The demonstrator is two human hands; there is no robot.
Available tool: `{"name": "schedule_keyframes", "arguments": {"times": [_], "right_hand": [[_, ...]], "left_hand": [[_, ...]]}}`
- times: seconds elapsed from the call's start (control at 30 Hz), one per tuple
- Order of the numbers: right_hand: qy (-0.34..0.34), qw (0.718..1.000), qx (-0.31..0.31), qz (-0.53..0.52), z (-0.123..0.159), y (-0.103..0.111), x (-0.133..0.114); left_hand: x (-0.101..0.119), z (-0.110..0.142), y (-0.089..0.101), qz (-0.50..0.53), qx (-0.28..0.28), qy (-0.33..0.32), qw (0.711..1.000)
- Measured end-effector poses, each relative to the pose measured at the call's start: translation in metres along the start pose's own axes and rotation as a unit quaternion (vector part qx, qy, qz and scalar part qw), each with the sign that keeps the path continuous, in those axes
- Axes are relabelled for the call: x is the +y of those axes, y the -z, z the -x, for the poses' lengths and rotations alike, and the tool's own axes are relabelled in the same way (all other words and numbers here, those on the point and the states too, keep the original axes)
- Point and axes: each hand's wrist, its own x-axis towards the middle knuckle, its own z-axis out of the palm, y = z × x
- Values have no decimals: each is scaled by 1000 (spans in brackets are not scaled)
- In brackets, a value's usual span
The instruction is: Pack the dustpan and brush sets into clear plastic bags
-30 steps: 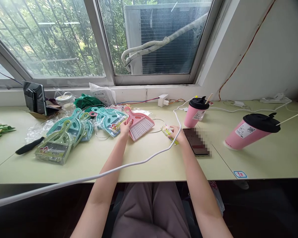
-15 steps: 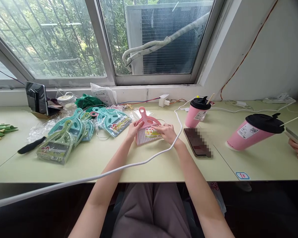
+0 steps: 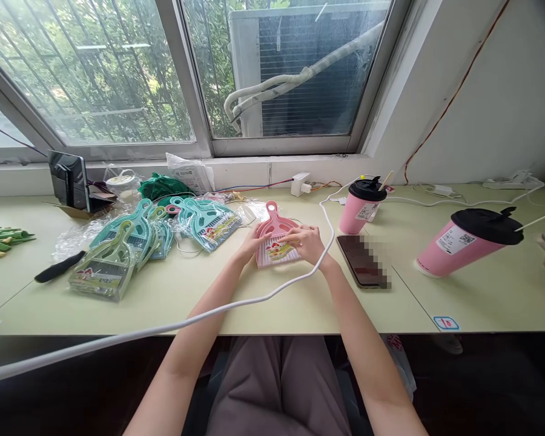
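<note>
Midway between the front and back edges of the pale-yellow table [image 3: 272,318], a pink plastic dustpan-and-brush set [image 3: 276,227] is gripped by the left hand [image 3: 251,243]. A small printed card [image 3: 277,250] is pressed against it by the right hand [image 3: 307,243]; misalignment could be caused by a slipping finger. A pale-green dustpan-and-brush set [image 3: 103,263] is enclosed in clear plastic; the contents of the black-lidded pink cups [image 3: 352,219] are hidden.

A metal-framed window [image 3: 118,72] spans most of the far side, above a white sill [image 3: 240,166]. Through the glass show green leaves [image 3: 161,72], bars and, to the right, an outdoor unit [image 3: 245,54] with pale pipes [image 3: 272,89]. Daylight enters there. A reddish wire [image 3: 463,75] runs down the white wall [image 3: 495,115] at right. The desk [image 3: 163,281] is pale yellow-green; beneath it is dark.
</note>
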Motion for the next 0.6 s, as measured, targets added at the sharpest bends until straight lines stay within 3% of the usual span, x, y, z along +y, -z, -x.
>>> {"name": "schedule_keyframes", "arguments": {"times": [0.1, 0.17, 0.3, 0.4, 0.6], "right_hand": [[21, 986, -6, -167, 0, 7, 8], [18, 978, -24, -206, -1, 5, 9], [-50, 998, -8, -28, -5, -15, 3], [-47, 997, 7, 65, -7, -31, 1], [-21, 994, 89, 60, -5, -34, 1]], "left_hand": [[2, 1, -2, 23, 4, 13, 1000], [5, 2, -4, 28, 8, 14, 999], [10, 4, -5, 27, 10, 25, 999], [11, 4, -4, -24, 10, 11, 1000], [9, 3, -1, -63, -5, -19, 998]]}}
